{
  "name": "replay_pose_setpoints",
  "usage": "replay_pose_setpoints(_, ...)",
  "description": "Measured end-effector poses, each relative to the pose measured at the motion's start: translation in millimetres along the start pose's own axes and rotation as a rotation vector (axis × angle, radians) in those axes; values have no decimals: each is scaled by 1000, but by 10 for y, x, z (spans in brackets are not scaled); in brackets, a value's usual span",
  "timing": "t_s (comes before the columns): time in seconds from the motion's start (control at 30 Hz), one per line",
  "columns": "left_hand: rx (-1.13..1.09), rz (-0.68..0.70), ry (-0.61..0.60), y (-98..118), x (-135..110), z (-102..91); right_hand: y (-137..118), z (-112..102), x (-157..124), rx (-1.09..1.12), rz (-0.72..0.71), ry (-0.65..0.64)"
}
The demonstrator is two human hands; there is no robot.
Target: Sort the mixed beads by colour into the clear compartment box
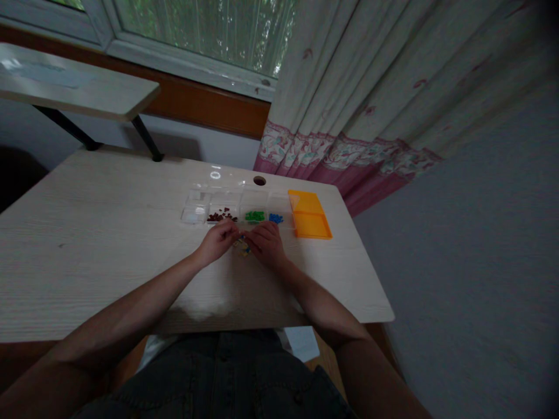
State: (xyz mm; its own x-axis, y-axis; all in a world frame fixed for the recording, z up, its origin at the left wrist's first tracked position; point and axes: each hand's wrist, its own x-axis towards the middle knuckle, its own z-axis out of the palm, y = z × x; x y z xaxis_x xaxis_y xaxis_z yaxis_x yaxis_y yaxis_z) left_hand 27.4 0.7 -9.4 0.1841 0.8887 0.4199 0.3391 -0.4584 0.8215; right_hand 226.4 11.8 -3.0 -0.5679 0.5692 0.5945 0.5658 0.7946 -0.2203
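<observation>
The left hand (217, 240) and right hand (267, 243) converge with fingers curled, their grip indeterminable at this size, with small tan and blue pieces (245, 253) between them, just in front of clear plastic trays (194, 213).

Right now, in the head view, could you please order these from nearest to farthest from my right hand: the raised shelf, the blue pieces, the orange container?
From your right hand:
1. Blue pieces: just beyond the hand.
2. Orange container: off to its right.
3. Raised shelf: far back on the left.
</observation>
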Motion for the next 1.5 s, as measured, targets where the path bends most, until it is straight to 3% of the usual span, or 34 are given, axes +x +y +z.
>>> replay_pose_setpoints(0.37,13,40,17,0,3,-2,-33,-44,31,2,-4,20)
replay_pose_setpoints(0.53,12,31,-3,25,6,-20,-21,-46,32,9,-83,117)
replay_pose_setpoints(0.8,12,10,41,-5,7,-35,16,-79,33,-27,-42,82)
replay_pose_setpoints(0.97,20,-26,105,-46,10,-79,217,-154,32,-93,-76,177)
replay_pose_setpoints(1.07,8,-45,123,-42,10,-110,462,-240,26,-166,30,197)
replay_pose_setpoints(1.23,12,-72,135,-34,6,-131,794,-317,-8,-254,291,33)
replay_pose_setpoints(1.5,66,-31,100,-71,-14,-117,758,-305,-11,-331,360,-118)
